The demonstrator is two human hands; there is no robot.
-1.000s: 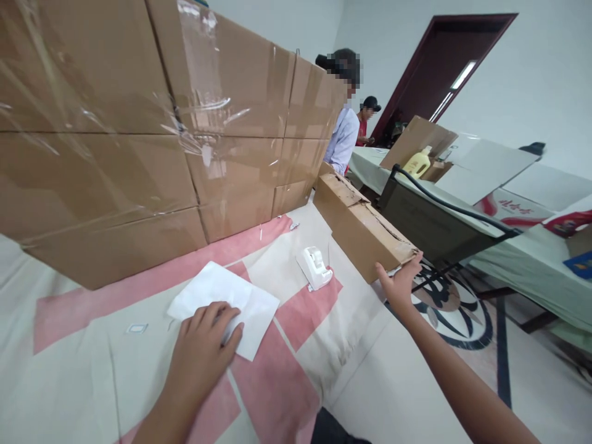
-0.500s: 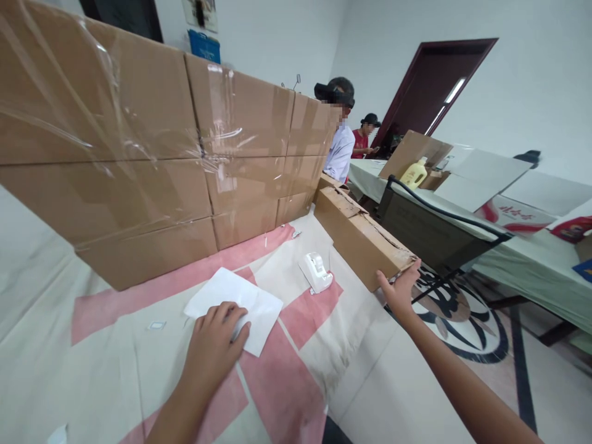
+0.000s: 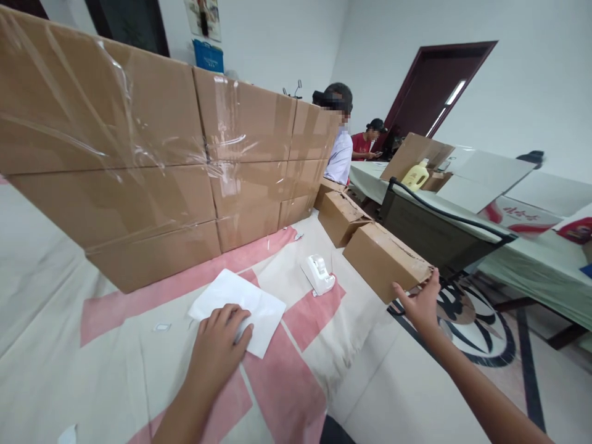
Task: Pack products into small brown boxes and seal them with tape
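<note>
My left hand (image 3: 224, 339) rests palm down on a folded white sheet of paper (image 3: 263, 308), its fingers lightly bent and the thumb apart. Whatever lies beneath the palm is hidden. At the table's right edge, my right hand (image 3: 423, 302) grips the near end of a long brown cardboard box (image 3: 377, 262), thumb on the near side and fingers around the far corner. Beyond it sits a second cardboard box (image 3: 342, 216) with a torn top edge, a narrow gap between the two. A white tape dispenser (image 3: 318, 274) stands between the paper and these boxes.
A wall of taped cardboard boxes (image 3: 161, 203) borders the table's far left side. The pink and cream tablecloth (image 3: 287, 382) bears small paper scraps. A dark folding chair (image 3: 439, 228) is beyond the right edge. Two people are farther back, near a table with a yellow jug (image 3: 416, 175).
The box in my right hand has slid toward me and to the right, and a gap has opened between it and the box behind. My left hand stays on the paper.
</note>
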